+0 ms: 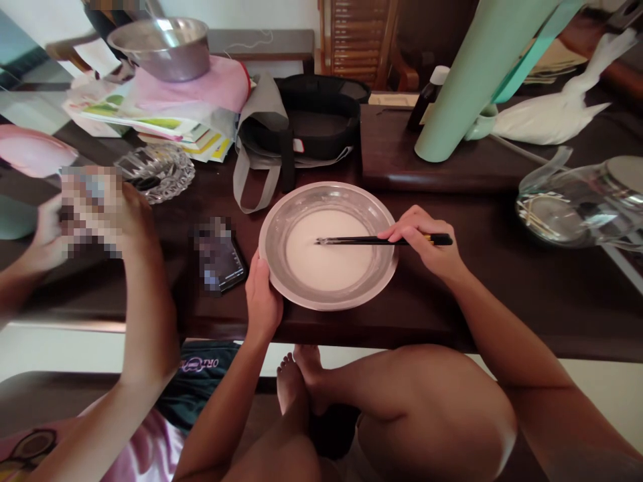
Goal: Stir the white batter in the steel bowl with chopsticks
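Observation:
A shallow metal bowl (374, 214) holding a white liquid (329, 258) sits near the front edge of the dark table (502, 268). My left hand (262, 298) grips the bowl's left rim, fingers closed on it. My right hand (426, 244) pinches a pair of black chopsticks (351, 240) that lie level over the bowl. Their tips reach the middle of the white liquid.
Another person sits at my left, hands (95, 214) raised around a blurred object. A phone (220, 258) lies left of the bowl. A glass ashtray (157, 171), books, a steel bowl (163, 47), a black bag (306, 120), a green roll (472, 73) and a glass jug (577, 201) crowd the table's back.

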`<state>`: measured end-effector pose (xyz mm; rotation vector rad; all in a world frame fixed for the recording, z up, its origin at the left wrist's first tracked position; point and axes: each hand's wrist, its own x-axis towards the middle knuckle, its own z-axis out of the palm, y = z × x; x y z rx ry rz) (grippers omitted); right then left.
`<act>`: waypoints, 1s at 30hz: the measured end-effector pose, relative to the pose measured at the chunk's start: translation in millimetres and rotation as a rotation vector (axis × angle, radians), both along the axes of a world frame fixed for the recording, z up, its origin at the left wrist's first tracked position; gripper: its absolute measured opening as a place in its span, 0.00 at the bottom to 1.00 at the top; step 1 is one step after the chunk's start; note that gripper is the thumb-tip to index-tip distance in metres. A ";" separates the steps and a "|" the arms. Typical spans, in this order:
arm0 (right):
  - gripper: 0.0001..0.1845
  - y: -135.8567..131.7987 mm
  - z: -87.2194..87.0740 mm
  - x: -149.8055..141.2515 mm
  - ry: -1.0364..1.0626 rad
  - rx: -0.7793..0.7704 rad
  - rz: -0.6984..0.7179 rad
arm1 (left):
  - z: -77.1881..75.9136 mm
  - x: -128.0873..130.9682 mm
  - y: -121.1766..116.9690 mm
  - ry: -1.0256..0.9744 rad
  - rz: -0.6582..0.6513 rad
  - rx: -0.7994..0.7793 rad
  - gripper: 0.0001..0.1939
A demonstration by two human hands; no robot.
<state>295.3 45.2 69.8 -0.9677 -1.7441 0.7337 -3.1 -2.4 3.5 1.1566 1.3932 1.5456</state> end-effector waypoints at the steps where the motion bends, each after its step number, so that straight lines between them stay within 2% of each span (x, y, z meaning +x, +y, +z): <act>1: 0.19 0.7 -0.2 1.1 0.032 0.002 -0.029 | -1.0 -0.3 0.3 -0.004 -0.001 0.005 0.28; 3: 0.22 2.0 -1.0 3.0 0.120 -0.004 -0.047 | -3.3 -0.6 1.0 -0.020 -0.009 0.015 0.29; 5: 0.23 2.7 -1.8 3.1 0.154 -0.025 -0.001 | -5.4 -0.9 1.6 -0.027 -0.011 0.016 0.29; 8: 0.19 2.6 -1.5 0.9 0.056 -0.036 0.086 | -7.8 -1.7 2.2 -0.023 0.000 0.010 0.28; 11: 0.16 3.1 -0.6 1.3 0.017 -0.001 0.042 | -10.0 -2.6 2.4 -0.029 0.014 0.006 0.28; 14: 0.21 4.6 -1.0 4.5 0.146 -0.007 -0.025 | -11.8 -2.8 2.8 -0.050 0.022 0.012 0.28; 16: 0.23 5.0 -1.7 5.1 0.200 -0.040 0.012 | -12.3 -2.5 3.1 -0.052 0.023 0.018 0.28; 19: 0.19 4.4 -2.2 3.1 0.102 -0.061 0.101 | -12.3 -2.2 3.4 -0.060 0.015 0.019 0.28; 22: 0.14 4.7 -2.2 2.8 0.017 -0.012 0.083 | -12.7 -2.6 3.3 -0.069 0.016 0.015 0.28; 26: 0.20 6.1 -2.5 6.5 0.142 -0.030 0.037 | -13.5 -3.4 3.4 -0.058 0.010 0.020 0.28; 28: 0.22 5.7 -2.0 6.1 0.170 -0.049 0.079 | -13.5 -3.3 3.6 -0.071 0.006 0.025 0.27; 30: 0.20 4.7 -1.1 4.1 0.108 -0.049 0.119 | -13.2 -2.9 3.9 -0.085 0.005 0.026 0.27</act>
